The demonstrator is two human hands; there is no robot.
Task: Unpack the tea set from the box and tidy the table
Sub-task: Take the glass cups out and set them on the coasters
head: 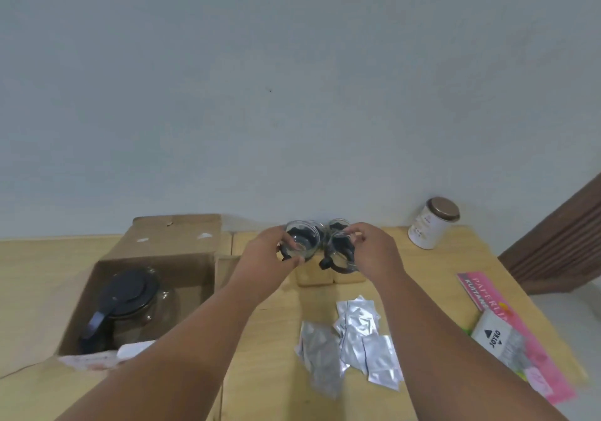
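Note:
My left hand (pixel 266 251) grips a small glass cup with a black handle (pixel 302 241) just above the far middle of the wooden table (pixel 266 355). My right hand (pixel 374 251) pinches the rim of a second glass cup (pixel 340 254) beside it. More glass cups (pixel 338 224) stand right behind these two. An open cardboard box (pixel 156 258) sits at the left, and a glass teapot with a black lid (pixel 130 303) lies inside it.
Several silver foil sachets (pixel 351 339) lie scattered in front of the cups. A white tin with a brown lid (pixel 432 222) stands at the back right. A pink booklet (pixel 507 323) and a small white Joyko box (pixel 494 339) lie at the right edge. White packing (pixel 130 350) sits at the box's near side.

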